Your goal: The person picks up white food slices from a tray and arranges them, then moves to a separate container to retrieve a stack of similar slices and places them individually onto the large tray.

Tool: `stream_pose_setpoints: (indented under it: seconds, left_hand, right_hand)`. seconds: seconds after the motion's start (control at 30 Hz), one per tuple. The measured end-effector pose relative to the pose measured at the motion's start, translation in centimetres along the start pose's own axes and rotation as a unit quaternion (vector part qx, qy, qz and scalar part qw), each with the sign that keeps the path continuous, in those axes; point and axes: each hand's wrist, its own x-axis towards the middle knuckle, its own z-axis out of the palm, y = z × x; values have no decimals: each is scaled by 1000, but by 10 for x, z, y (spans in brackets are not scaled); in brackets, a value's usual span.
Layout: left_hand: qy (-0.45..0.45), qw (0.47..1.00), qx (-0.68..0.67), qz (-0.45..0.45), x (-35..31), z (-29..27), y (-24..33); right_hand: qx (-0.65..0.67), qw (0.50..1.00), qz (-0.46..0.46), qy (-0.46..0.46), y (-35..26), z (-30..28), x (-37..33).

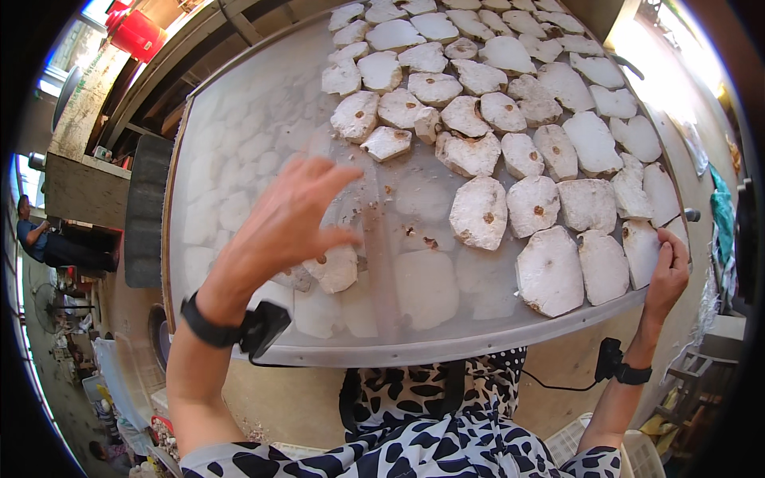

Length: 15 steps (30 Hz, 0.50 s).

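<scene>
Thick, irregular white slabs (pixel 478 211), many with a brown spot or hole, lie in rows on a pale translucent mesh screen (pixel 255 103). Fainter slabs show through from beneath it. My left hand (pixel 295 207), slightly blurred, hovers over the left half with fingers and thumb apart, holding nothing. Just below its thumb lies one lone slab (pixel 333 269). At the right edge my right hand (pixel 669 271) has its fingers closed against the outer side of the end slab (pixel 641 253). That slab lies flat, and part of the grip is hidden.
A metal frame edge (pixel 414 353) runs along the near side of the screen. Brown crumbs (pixel 422 237) are scattered near the middle. Back left stands a red container (pixel 135 33). Far left, another person (pixel 72 243) is visible. A crate (pixel 641 454) sits below my right arm.
</scene>
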Motion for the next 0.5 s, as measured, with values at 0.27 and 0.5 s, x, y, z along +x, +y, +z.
stream_pose_setpoints:
  seconds: [0.27, 0.5]
  left_hand:
    - [-144, 986, 68, -57, -45, 4, 28]
    - [-73, 996, -47, -29, 6, 25, 29]
  right_hand:
    - [7, 1000, 7, -13, 12, -1, 0]
    - [18, 1000, 9, -5, 10, 3, 1]
